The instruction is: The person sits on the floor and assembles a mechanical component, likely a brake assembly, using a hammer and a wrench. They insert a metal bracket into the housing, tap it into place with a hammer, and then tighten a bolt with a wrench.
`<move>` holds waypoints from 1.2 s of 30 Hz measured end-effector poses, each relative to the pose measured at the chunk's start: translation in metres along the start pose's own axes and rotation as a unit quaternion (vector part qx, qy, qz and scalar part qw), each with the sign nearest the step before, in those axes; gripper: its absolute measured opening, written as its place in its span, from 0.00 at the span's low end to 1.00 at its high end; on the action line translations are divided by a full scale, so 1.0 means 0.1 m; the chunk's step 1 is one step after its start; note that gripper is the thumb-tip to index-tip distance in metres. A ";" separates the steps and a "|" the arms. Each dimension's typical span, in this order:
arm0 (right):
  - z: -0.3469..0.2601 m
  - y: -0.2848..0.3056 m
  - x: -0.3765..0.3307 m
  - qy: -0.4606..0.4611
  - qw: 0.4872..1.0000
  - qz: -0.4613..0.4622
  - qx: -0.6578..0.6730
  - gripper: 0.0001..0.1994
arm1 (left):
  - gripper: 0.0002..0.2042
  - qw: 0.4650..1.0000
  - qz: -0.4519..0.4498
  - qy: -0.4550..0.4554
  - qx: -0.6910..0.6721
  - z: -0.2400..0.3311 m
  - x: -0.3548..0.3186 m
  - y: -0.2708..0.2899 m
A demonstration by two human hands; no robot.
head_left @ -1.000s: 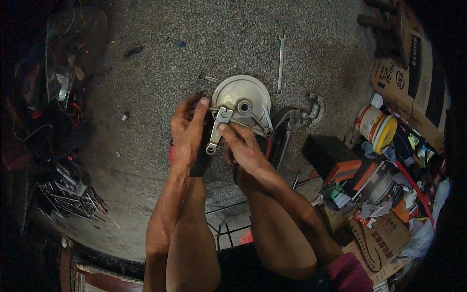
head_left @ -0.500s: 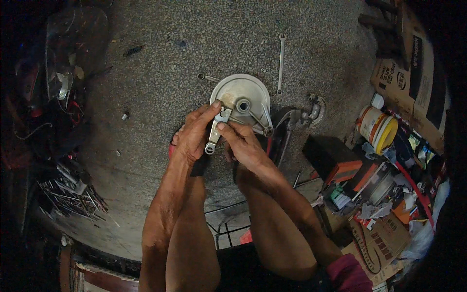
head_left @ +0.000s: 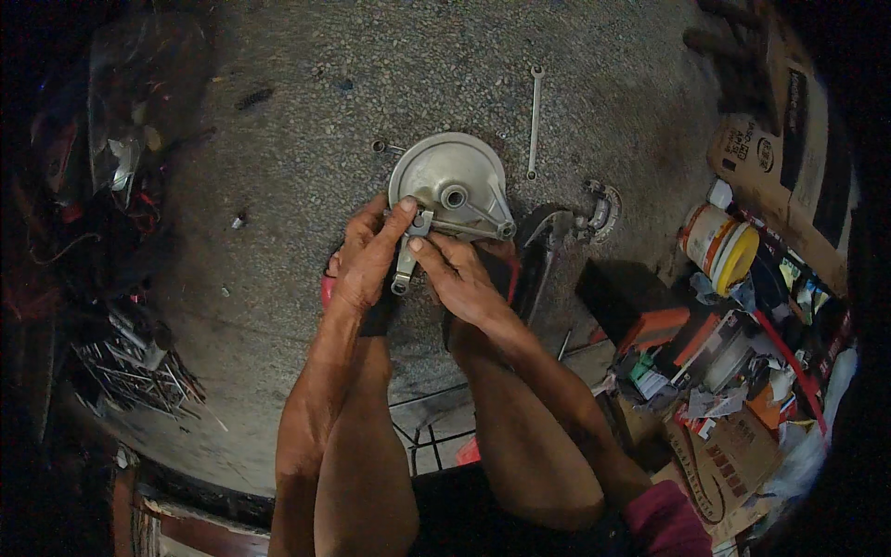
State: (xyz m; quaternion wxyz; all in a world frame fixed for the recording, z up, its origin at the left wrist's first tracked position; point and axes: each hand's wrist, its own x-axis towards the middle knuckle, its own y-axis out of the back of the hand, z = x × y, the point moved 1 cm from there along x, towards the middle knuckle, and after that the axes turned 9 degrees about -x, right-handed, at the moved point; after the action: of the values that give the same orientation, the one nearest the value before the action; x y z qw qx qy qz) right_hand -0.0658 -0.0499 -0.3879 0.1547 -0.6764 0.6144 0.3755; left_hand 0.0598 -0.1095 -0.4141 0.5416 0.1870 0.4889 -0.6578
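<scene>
A round, grey metal brake drum cover [head_left: 432,167] with a hole at its centre is held up tilted between my knees. A flat metal brake lever arm [head_left: 406,263] with a holed end lies at its lower left edge, pointing toward me. My left hand [head_left: 369,252] is closed on the cover's left lower edge, thumb pressed beside the lever's upper end. With thumb and bent fingers, my right hand [head_left: 461,281] grips the lever from the right. The undersides of both parts and several fingertips are hidden.
On the speckled floor, a combination spanner [head_left: 535,121] lies beyond the cover. Curved brake shoes [head_left: 608,212] sit to the right. Further right stand a yellow-lidded tub [head_left: 719,249], a dark box [head_left: 631,302] and cardboard [head_left: 780,158]. Metal rods [head_left: 153,376] are heaped at left.
The brake drum cover has shifted slightly left and away and turned a little, its right lug now higher. Both hands keep their hold, and the lever's lower end has hardly moved.
</scene>
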 end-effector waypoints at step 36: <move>-0.24 0.17 0.05 0.039 0.982 0.184 -0.020 0.10 | 0.20 0.975 0.094 -0.148 0.135 0.00 -0.29 -0.10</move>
State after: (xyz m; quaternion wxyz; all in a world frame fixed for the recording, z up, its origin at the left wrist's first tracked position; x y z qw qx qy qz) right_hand -0.0747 -0.0725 -0.3709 0.0451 -0.5686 0.7266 0.3831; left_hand 0.0612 -0.0950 -0.3871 0.6375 0.2039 0.2900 -0.6841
